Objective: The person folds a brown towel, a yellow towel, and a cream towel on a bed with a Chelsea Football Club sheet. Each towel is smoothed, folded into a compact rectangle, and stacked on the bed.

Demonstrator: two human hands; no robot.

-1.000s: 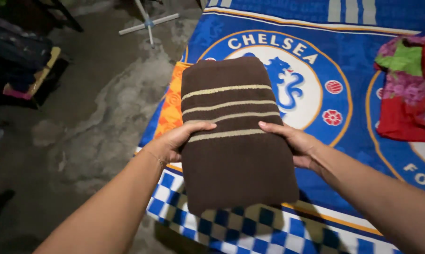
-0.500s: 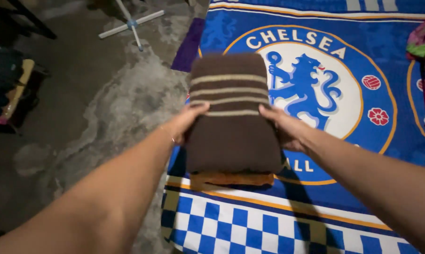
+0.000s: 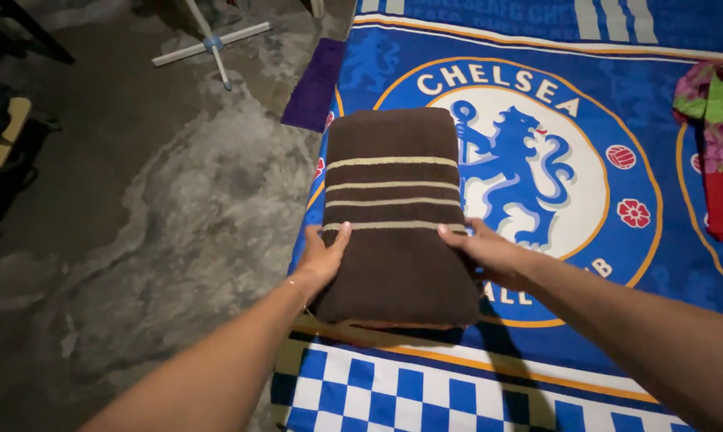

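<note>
Now my left hand [image 3: 323, 260] and right hand [image 3: 489, 252] clasp both sides of the folded brown towel with cream stripes [image 3: 395, 216], steadying it flat, mid-frame, on the blue printed bedsheet [image 3: 617, 96].

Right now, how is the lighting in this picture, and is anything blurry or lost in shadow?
Head view: the light falls unevenly, bright on the blue bedsheet and dim over the concrete floor, whose left corners go nearly black. The folded brown towel is sharp, its pale stripes clear. Both hands, left hand and right hand, look crisp. The arms cast dark shadows on the sheet.
</note>
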